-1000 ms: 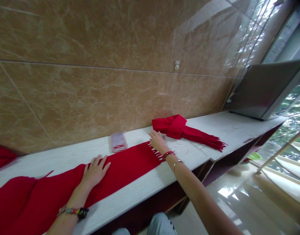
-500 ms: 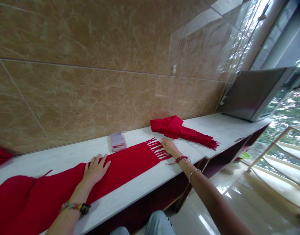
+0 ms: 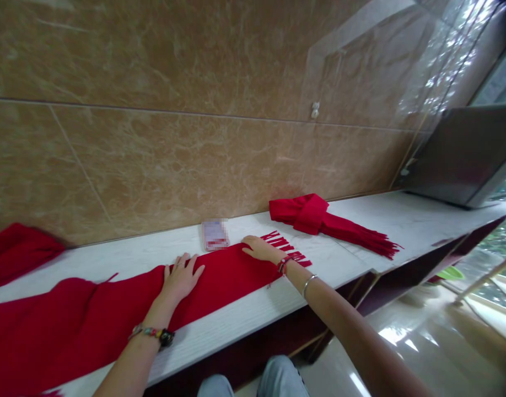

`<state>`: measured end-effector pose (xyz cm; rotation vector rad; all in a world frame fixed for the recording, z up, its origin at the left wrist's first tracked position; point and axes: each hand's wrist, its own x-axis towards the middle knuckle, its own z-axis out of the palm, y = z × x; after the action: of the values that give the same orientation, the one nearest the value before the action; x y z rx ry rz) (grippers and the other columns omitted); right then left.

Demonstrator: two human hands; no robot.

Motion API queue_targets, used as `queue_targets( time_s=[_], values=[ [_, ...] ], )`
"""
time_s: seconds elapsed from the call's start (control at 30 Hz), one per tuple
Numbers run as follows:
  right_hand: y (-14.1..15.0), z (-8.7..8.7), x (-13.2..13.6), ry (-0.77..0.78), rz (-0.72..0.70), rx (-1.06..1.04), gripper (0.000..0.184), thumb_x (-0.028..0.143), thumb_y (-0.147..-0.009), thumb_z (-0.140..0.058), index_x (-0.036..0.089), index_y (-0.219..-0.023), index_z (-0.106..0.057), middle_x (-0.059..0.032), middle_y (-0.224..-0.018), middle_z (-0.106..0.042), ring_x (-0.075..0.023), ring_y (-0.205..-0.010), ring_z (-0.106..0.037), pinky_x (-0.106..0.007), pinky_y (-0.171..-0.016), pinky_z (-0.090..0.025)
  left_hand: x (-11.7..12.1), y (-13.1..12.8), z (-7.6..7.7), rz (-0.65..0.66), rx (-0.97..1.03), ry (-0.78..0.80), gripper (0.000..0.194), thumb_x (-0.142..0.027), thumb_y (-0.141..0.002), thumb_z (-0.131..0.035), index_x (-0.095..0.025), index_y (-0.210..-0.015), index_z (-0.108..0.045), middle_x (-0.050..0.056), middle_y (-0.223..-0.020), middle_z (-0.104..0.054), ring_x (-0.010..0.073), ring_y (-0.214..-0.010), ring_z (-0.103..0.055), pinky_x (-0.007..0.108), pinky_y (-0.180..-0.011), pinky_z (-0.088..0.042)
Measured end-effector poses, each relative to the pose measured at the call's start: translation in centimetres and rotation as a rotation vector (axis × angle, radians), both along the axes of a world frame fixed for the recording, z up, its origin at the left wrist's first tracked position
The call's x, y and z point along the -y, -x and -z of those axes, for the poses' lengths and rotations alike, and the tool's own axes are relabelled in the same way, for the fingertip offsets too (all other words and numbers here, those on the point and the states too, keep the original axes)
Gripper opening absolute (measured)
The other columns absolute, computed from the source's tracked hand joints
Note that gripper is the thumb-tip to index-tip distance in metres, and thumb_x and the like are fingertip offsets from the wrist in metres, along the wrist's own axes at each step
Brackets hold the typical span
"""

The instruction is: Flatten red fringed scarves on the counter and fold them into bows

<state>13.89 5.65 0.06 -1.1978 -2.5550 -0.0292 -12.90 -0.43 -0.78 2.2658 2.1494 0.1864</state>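
A long red scarf point(image 3: 220, 281) lies spread along the white counter, its fringed end pointing right. Flat on its middle stretch rests my left hand point(image 3: 182, 280), fingers apart. My right hand point(image 3: 262, 249) lies on the scarf just short of the fringe, fingers stretched toward the far edge. Neither hand grips anything. Behind the scarf, between the hands, sits a small flat packet point(image 3: 214, 235), its surface partly blurred out. To the left the scarf is wider and a little rumpled.
A folded, knotted red scarf point(image 3: 311, 214) lies farther right on the counter point(image 3: 372, 209). Another bunch of red cloth point(image 3: 19, 251) is at the far left by the tiled wall point(image 3: 174, 160). A large grey box-shaped object point(image 3: 463, 154) stands at the right end.
My right hand has moved left from the fringe onto the scarf's body. My left hand stays flat on the cloth. The view has shifted left.
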Motion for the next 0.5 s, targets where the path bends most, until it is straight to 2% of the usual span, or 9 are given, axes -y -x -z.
queue_targets(
  time_s=[0.17,0.3,0.5],
  values=[
    [-1.5,1.6,-0.2,-0.07,-0.005,-0.099,0.029,0.02,-0.086,-0.039,0.008,-0.108,-0.055,-0.0139,-0.108,-0.058,-0.0182,-0.102,-0.05,-0.033,-0.091,-0.038,0.2,0.1,-0.7,-0.111,0.005,0.029,0.057,-0.053,-0.084,-0.022,-0.024,-0.132,-0.035,0.013,-0.142,-0.026,0.0333,-0.129,-0.02,0.059,-0.098,-0.015],
    [-2.7,1.9,-0.2,-0.074,0.003,-0.096,0.03,0.018,-0.086,-0.038,0.008,-0.109,-0.055,-0.0138,-0.109,-0.057,-0.0184,-0.104,-0.049,-0.034,-0.094,-0.036,0.4,0.5,-1.0,-0.183,0.021,0.05,0.06,-0.057,-0.083,-0.02,-0.026,-0.133,-0.033,0.012,-0.142,-0.024,0.0342,-0.13,-0.017,0.058,-0.099,-0.015],
    [-4.9,2.2,-0.8,-0.063,0.041,-0.063,0.032,0.02,-0.086,-0.036,0.009,-0.112,-0.053,-0.0151,-0.113,-0.055,-0.0203,-0.107,-0.048,-0.036,-0.095,-0.035,-0.4,3.7,-0.4,-0.142,0.011,0.076,0.054,-0.052,-0.085,-0.021,-0.029,-0.132,-0.034,0.01,-0.142,-0.026,0.035,-0.129,-0.021,0.061,-0.095,-0.021]
  ],
)
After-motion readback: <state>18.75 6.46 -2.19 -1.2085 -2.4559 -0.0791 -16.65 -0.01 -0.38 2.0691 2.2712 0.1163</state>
